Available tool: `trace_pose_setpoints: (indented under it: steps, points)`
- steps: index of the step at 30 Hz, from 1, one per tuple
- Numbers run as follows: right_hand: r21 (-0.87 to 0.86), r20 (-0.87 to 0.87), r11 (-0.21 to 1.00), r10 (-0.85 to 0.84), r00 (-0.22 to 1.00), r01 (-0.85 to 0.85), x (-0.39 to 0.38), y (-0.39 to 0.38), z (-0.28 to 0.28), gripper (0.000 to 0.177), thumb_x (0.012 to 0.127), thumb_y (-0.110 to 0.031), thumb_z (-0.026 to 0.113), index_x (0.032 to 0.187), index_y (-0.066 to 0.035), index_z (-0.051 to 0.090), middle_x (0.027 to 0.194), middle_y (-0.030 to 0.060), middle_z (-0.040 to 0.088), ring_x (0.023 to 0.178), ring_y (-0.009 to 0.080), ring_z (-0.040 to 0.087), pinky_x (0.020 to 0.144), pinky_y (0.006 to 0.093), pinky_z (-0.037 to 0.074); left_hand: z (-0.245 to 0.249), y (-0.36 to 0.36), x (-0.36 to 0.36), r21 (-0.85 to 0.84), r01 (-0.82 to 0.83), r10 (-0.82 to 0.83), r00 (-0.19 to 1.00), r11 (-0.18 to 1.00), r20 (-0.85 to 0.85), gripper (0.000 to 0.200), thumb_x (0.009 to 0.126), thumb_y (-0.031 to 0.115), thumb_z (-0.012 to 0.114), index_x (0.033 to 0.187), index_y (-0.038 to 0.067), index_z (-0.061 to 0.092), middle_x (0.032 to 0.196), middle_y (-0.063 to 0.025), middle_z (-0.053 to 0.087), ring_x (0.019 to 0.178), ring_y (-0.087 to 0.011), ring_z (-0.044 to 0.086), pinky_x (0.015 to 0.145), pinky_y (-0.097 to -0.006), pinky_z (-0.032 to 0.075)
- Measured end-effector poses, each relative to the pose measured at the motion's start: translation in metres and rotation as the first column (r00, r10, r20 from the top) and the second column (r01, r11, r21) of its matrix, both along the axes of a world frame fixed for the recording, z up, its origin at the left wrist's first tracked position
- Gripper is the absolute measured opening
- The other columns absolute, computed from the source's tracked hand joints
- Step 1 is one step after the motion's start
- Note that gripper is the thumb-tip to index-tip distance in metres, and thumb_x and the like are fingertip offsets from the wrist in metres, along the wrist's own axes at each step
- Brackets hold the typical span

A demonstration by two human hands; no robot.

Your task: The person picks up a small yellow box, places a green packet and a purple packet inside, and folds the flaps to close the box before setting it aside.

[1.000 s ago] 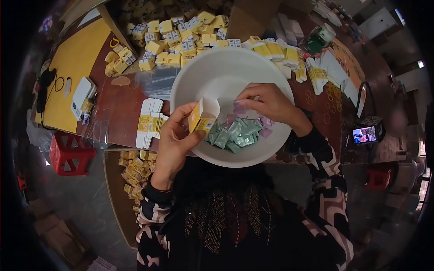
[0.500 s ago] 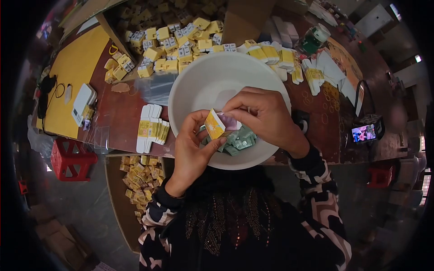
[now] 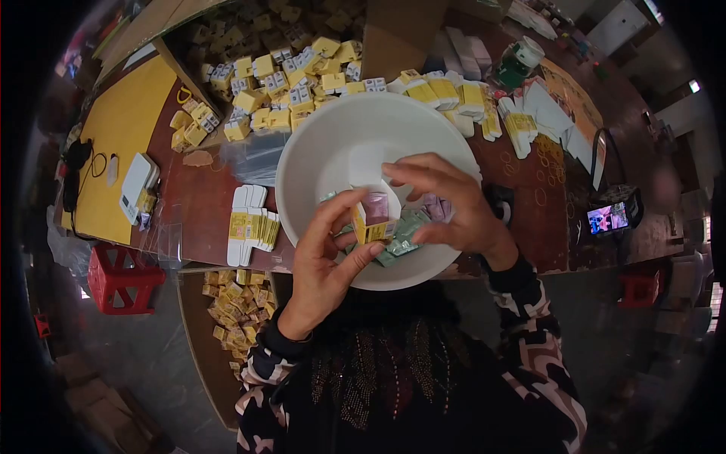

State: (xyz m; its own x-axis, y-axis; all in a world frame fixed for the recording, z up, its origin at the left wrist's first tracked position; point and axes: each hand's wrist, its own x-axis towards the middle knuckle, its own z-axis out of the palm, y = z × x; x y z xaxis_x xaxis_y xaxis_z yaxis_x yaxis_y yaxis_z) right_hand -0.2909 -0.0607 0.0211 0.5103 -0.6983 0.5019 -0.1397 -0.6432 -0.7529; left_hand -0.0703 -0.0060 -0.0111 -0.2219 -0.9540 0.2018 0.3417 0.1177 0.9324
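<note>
My left hand point(image 3: 325, 257) grips a small yellow and white carton point(image 3: 372, 229) between thumb and fingers, with the carton's white top flaps standing up. A pink-purple sachet point(image 3: 376, 207) shows inside its mouth. To the right of the carton, my right hand point(image 3: 454, 208) is held with fingers apart and nothing in them, its index fingertip close to the raised flap. Both hands are over a large white basin point(image 3: 314, 151). Green sachets point(image 3: 407, 233) lie in the basin's near part, and a few purple sachets point(image 3: 436, 206) show beneath my right hand.
Flat cartons point(image 3: 251, 225) lie left of the basin, and more stacks point(image 3: 461, 97) lie behind it. A cardboard box at the back holds many folded cartons point(image 3: 301, 97); another point(image 3: 234, 310) sits below the table edge. A white scale point(image 3: 140, 185) and a small screen point(image 3: 607, 219) flank the work area.
The carton has turned upright so its mouth faces me, with the sachet inside. My right hand has let go, spread its fingers and drawn slightly right. Purple sachets now show in the basin.
</note>
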Motion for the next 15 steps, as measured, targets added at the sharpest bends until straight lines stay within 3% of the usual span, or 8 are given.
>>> trace_pose_setpoints:
  steps: [2,3,5,6,8,9,11,15]
  points:
    - [0.018,0.072,0.999,0.037,0.997,-0.038,0.013,0.006,-0.02,0.073,0.085,-0.046,0.076,0.137,0.001,0.056,0.118,0.0169,0.062,0.102,0.023,0.062,0.089,0.0323,0.05,0.006,0.001,-0.002,-0.009,0.069,-0.069,0.998,0.998,0.001,0.053,0.087,-0.009,0.068,0.137,0.002,0.052,0.14,-0.0107,0.044,0.125,-0.0226,0.055,0.103,-0.0351,0.053]
    - [0.022,0.074,0.999,0.033,0.997,-0.035,0.012,0.011,-0.02,0.073,0.085,-0.046,0.076,0.137,0.001,0.056,0.118,0.0169,0.062,0.102,0.023,0.062,0.089,0.0323,0.05,0.006,0.001,-0.002,-0.005,0.073,-0.073,0.997,0.997,0.002,0.053,0.087,-0.009,0.068,0.137,0.002,0.052,0.14,-0.0107,0.044,0.125,-0.0226,0.055,0.103,-0.0351,0.053]
    - [0.263,0.008,0.964,0.041,0.999,-0.042,0.012,0.022,-0.02,0.066,0.086,-0.044,0.074,0.132,0.002,0.061,0.118,0.0182,0.063,0.108,0.0271,0.064,0.095,0.0361,0.049,0.004,0.003,-0.002,-0.079,0.113,-0.107,0.991,0.99,0.082,0.043,0.088,-0.009,0.068,0.129,-0.001,0.058,0.14,-0.0104,0.043,0.123,-0.0226,0.057,0.099,-0.0345,0.056]
    - [0.263,0.011,0.964,0.041,0.999,-0.042,0.012,0.021,-0.023,0.066,0.086,-0.044,0.074,0.132,0.002,0.061,0.118,0.0182,0.063,0.108,0.0271,0.064,0.095,0.0361,0.049,0.005,0.004,-0.001,-0.078,0.114,-0.108,0.991,0.99,0.085,0.043,0.088,-0.009,0.068,0.129,-0.001,0.058,0.14,-0.0104,0.043,0.123,-0.0226,0.057,0.099,-0.0345,0.056]
    - [0.012,0.037,0.999,0.039,0.999,-0.039,0.011,0.017,-0.031,0.051,0.084,-0.03,0.078,0.125,-0.002,0.067,0.117,0.017,0.067,0.111,0.0294,0.065,0.092,0.0364,0.051,0.01,0.006,0.002,-0.059,0.133,-0.126,0.986,0.989,0.106,0.036,0.087,-0.01,0.068,0.122,-0.003,0.062,0.137,-0.0118,0.045,0.121,-0.0228,0.058,0.095,-0.0339,0.059]
    - [0.013,0.038,0.999,0.04,0.998,-0.041,0.013,0.015,-0.03,0.051,0.084,-0.03,0.078,0.125,-0.002,0.067,0.117,0.017,0.067,0.111,0.0294,0.065,0.092,0.0364,0.051,0.009,0.006,0.002,-0.057,0.132,-0.125,0.986,0.99,0.107,0.036,0.087,-0.01,0.068,0.122,-0.003,0.062,0.137,-0.0118,0.045,0.121,-0.0228,0.058,0.095,-0.0339,0.059]
    - [-0.216,0.076,0.976,-0.004,0.997,0.021,0.02,0.012,-0.028,0.042,0.087,-0.025,0.076,0.12,-0.002,0.069,0.118,0.0192,0.067,0.113,0.032,0.065,0.091,0.0371,0.053,0.004,0.004,0.002,-0.114,0.146,-0.145,0.989,0.983,0.021,0.041,0.086,-0.011,0.068,0.125,-0.002,0.057,0.135,-0.0133,0.047,0.121,-0.024,0.058,0.092,-0.033,0.06]
    - [-0.248,0.035,0.969,0.014,0.999,-0.005,0.027,0.013,-0.022,0.041,0.095,-0.029,0.065,0.119,0.004,0.068,0.114,0.0232,0.069,0.119,0.0367,0.063,0.095,0.0437,0.052,0.004,0.007,-0.004,0.062,0.077,-0.064,0.98,0.995,-0.191,0.051,0.085,-0.013,0.068,0.13,0.0,0.047,0.138,-0.0153,0.046,0.122,-0.0245,0.058,0.091,-0.0322,0.06]
